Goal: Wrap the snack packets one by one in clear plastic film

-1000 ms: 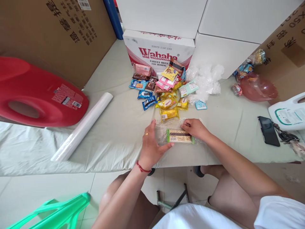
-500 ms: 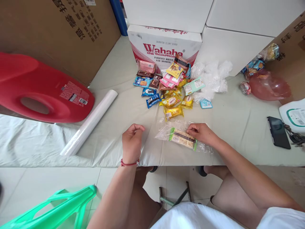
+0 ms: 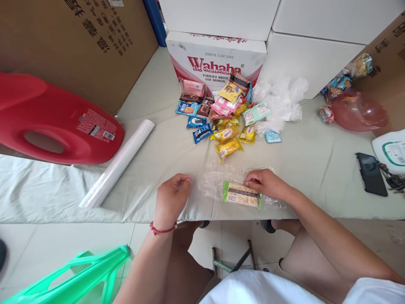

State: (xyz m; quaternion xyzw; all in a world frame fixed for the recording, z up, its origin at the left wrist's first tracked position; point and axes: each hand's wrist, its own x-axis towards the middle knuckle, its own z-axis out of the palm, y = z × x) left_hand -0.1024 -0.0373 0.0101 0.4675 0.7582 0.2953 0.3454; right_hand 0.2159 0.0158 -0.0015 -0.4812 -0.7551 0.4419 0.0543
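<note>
A wrapped snack bar [image 3: 242, 194] with green ends lies near the table's front edge. Around and beneath it spreads a thin clear plastic bag [image 3: 211, 180], crumpled at both sides. My right hand [image 3: 268, 183] is closed in a pinch on the bag at the bar's upper right edge. To the left, my left hand [image 3: 174, 192] is held with thumb and fingers pressed together just beyond the bag's left side. Anything between those fingertips is too fine to make out. Behind the bar lies a pile of small wrapped snacks [image 3: 228, 134].
A white roll [image 3: 118, 162] and a red jug [image 3: 63, 122] stand left. At the back are a Wahaha carton [image 3: 183, 52] and crumpled clear bags [image 3: 281, 101]. On the right lie a pink bowl [image 3: 360, 110], a phone [image 3: 371, 174] and a white bottle [image 3: 390, 152].
My left hand has moved slightly left and toward me. The snack bar, the bag and my right hand sit slightly nearer the table's front edge.
</note>
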